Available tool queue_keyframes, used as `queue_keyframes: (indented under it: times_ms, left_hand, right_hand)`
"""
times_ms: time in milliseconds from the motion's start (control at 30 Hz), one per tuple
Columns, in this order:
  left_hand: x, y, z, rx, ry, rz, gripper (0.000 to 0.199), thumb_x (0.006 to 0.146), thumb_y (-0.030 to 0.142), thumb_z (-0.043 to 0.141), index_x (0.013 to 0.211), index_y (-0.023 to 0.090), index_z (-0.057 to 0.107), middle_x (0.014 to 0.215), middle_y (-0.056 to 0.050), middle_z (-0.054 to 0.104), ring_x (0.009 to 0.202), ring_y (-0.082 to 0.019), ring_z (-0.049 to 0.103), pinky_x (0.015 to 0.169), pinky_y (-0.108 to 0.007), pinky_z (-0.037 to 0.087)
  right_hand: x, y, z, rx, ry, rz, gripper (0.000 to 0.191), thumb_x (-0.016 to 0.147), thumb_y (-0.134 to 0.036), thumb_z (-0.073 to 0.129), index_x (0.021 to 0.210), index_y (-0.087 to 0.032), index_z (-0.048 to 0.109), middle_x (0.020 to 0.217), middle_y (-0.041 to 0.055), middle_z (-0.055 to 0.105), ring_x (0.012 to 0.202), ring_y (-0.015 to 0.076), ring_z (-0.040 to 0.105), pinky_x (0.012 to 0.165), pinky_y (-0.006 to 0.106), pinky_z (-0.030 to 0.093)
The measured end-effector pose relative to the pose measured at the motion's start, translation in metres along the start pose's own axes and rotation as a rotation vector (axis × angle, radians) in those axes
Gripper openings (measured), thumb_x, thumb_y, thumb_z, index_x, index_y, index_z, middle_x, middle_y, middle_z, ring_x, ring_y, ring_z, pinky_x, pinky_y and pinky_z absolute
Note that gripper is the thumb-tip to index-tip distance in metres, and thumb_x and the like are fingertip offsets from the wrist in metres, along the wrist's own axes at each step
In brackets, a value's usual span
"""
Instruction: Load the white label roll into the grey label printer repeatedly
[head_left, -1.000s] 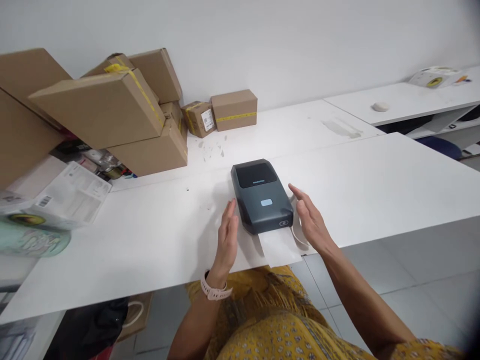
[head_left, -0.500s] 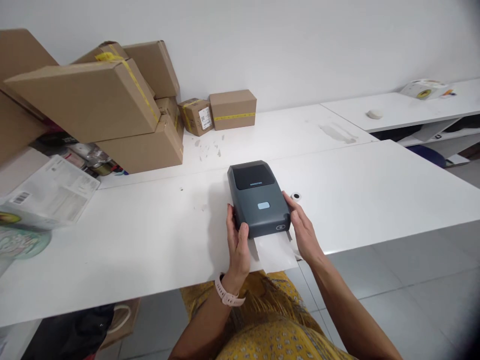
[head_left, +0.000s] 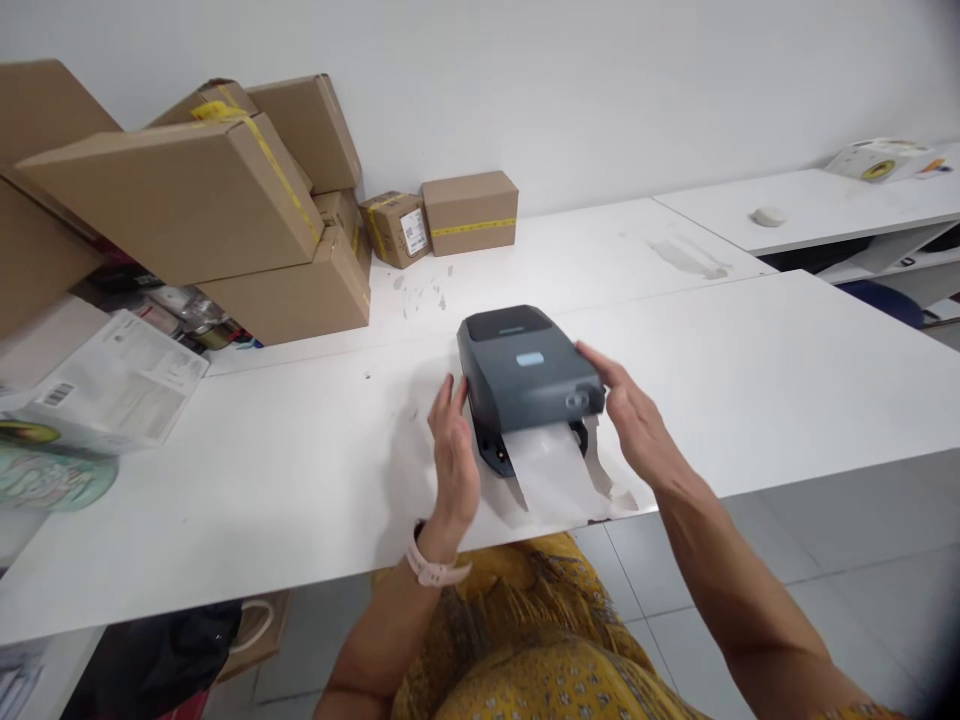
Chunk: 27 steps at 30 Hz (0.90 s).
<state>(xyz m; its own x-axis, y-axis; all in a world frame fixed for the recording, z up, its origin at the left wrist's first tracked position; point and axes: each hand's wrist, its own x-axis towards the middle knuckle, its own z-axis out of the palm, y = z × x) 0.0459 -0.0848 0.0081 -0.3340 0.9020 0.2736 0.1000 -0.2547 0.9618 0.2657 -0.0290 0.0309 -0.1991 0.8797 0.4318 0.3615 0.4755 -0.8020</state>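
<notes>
A dark grey label printer (head_left: 529, 375) stands on the white table (head_left: 300, 480), its lid raised at the near end. From under the lid a strip of white paper (head_left: 556, 478) runs toward the table's front edge. My left hand (head_left: 455, 455) is open at the printer's left side, its fingertips by the casing. On the other side my right hand (head_left: 634, 415) is open, with its fingers against or close to the lid's right edge. The printer's inside is mostly hidden.
Cardboard boxes (head_left: 172, 190) are stacked at the back left, with two smaller ones (head_left: 471, 215) by the wall. A white carton (head_left: 120, 380) and a green-patterned item (head_left: 64, 478) lie at the left. A round white object (head_left: 769, 216) sits on the right-hand shelf unit.
The printer's lid has come up at its near end, showing part of the inside. My left hand has moved slightly left, and my right hand has risen and shifted right.
</notes>
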Motion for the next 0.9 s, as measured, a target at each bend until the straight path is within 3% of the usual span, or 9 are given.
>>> queue_keyframes:
  times_ms: [133,233,333,500,600,667,733,800,900]
  left_hand:
    - [0.064,0.009,-0.006,-0.020,0.079,0.026,0.051,0.103,0.059,0.044,0.127,0.023,0.071,0.139,-0.009,0.068,0.136,-0.026,0.057,0.113,-0.043,0.046]
    - [0.092,-0.002,-0.006,0.059,0.099,-0.126,0.035,0.093,0.044,0.064,0.118,0.020,0.072,0.095,-0.005,0.071,0.086,-0.019,0.066,0.081,-0.035,0.053]
    - [0.092,-0.019,-0.007,0.142,-0.059,-0.232,0.042,0.087,0.040,0.072,0.123,0.019,0.069,0.074,0.002,0.059,0.069,-0.015,0.057,0.072,-0.031,0.048]
    - [0.076,-0.034,-0.012,0.322,-0.212,-0.239,0.071,0.087,0.038,0.071,0.151,0.021,0.046,0.071,0.007,0.049,0.069,-0.015,0.052,0.072,-0.029,0.043]
    - [0.075,-0.034,-0.015,0.367,-0.254,-0.267,0.078,0.088,0.038,0.067,0.157,0.019,0.038,0.072,0.007,0.050,0.070,-0.015,0.053,0.071,-0.029,0.042]
    - [0.076,-0.032,-0.015,0.381,-0.278,-0.289,0.075,0.089,0.040,0.065,0.156,0.018,0.040,0.072,0.006,0.051,0.070,-0.016,0.054,0.069,-0.029,0.041]
    - [0.077,-0.030,-0.014,0.407,-0.300,-0.300,0.073,0.090,0.041,0.063,0.156,0.017,0.042,0.071,0.005,0.052,0.070,-0.017,0.055,0.068,-0.029,0.041]
    - [0.077,-0.026,-0.013,0.467,-0.319,-0.287,0.074,0.089,0.041,0.062,0.156,0.016,0.042,0.072,0.004,0.054,0.071,-0.018,0.056,0.068,-0.029,0.041]
    - [0.076,-0.021,-0.010,0.586,-0.325,-0.254,0.075,0.087,0.039,0.062,0.155,0.015,0.043,0.073,0.003,0.058,0.072,-0.019,0.058,0.067,-0.030,0.041]
  right_hand:
    - [0.071,-0.014,0.000,-0.048,0.043,-0.185,0.064,0.104,-0.069,0.031,0.158,-0.034,0.041,0.160,0.0069,0.052,0.148,0.0321,0.050,0.119,0.053,0.048]
    - [0.126,-0.017,0.007,-0.092,0.084,-0.271,0.066,0.104,-0.071,0.023,0.158,-0.035,0.036,0.154,0.0062,0.055,0.143,0.0311,0.055,0.117,0.054,0.047]
    - [0.178,-0.013,0.013,-0.119,0.095,-0.230,0.073,0.100,-0.078,0.024,0.155,-0.032,0.040,0.145,0.0054,0.061,0.138,0.0317,0.059,0.117,0.056,0.044]
    - [0.238,0.000,0.021,-0.036,0.030,-0.078,0.081,0.096,-0.085,0.026,0.151,-0.028,0.043,0.160,0.0067,0.049,0.151,0.0313,0.044,0.124,0.052,0.037]
    - [0.228,0.003,0.019,-0.009,0.006,-0.067,0.079,0.096,-0.082,0.032,0.157,-0.032,0.033,0.167,0.0078,0.040,0.154,0.0297,0.040,0.122,0.052,0.041]
    - [0.199,0.002,0.015,-0.036,0.156,-0.120,0.077,0.097,-0.077,0.043,0.158,-0.032,0.031,0.164,0.0108,0.043,0.147,0.0302,0.049,0.117,0.051,0.046]
    - [0.162,0.002,0.011,-0.093,0.292,-0.201,0.066,0.097,-0.068,0.052,0.150,-0.029,0.045,0.150,0.0131,0.057,0.132,0.0294,0.061,0.112,0.049,0.050]
    - [0.132,0.004,0.010,-0.176,0.065,-0.244,0.051,0.096,-0.061,0.059,0.132,-0.026,0.062,0.129,0.0116,0.070,0.115,0.0282,0.069,0.103,0.046,0.055]
    - [0.116,0.011,0.019,-0.355,-0.566,-0.231,0.055,0.089,-0.055,0.070,0.134,-0.024,0.064,0.134,0.0124,0.071,0.119,0.0329,0.069,0.101,0.048,0.055]
